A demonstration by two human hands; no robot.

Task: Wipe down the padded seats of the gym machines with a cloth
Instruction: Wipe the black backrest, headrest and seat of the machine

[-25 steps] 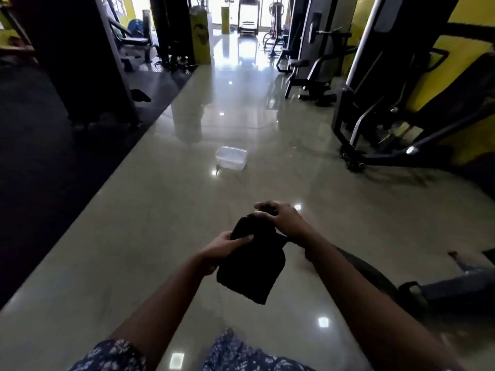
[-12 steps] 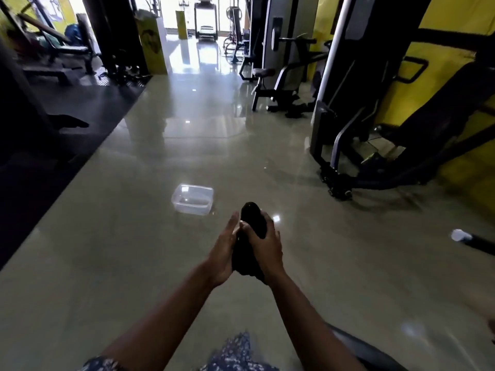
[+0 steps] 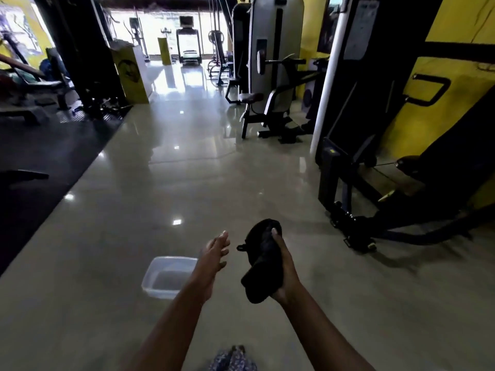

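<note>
My right hand (image 3: 286, 269) grips the black cloth (image 3: 263, 257), fingers and thumb curled round its bunched middle, so that one end sticks up past my thumb and the other hangs below my palm. My left hand (image 3: 214, 254) is just beside it, not touching, fingers loose and nearly straight, holding nothing. The landmark here is the clear plastic tub (image 3: 158, 277) on the glossy floor (image 3: 134, 210). It stands upright with no lid on it, and my left forearm crosses in front of its right edge. Its bottom shows a darker grey than the floor around it. I cannot tell whether that is liquid or only shadow. The cloth is up in the air to the right of the tub, apart from it. Beyond the tub and to the right stands a grey machine with a small padded seat (image 3: 250, 97), well apart from the cloth. Nearer, right of the tub, is a black machine frame (image 3: 348, 183) against the yellow wall (image 3: 417, 124). Left of the tub lies a dark floor mat (image 3: 53, 151).
</note>
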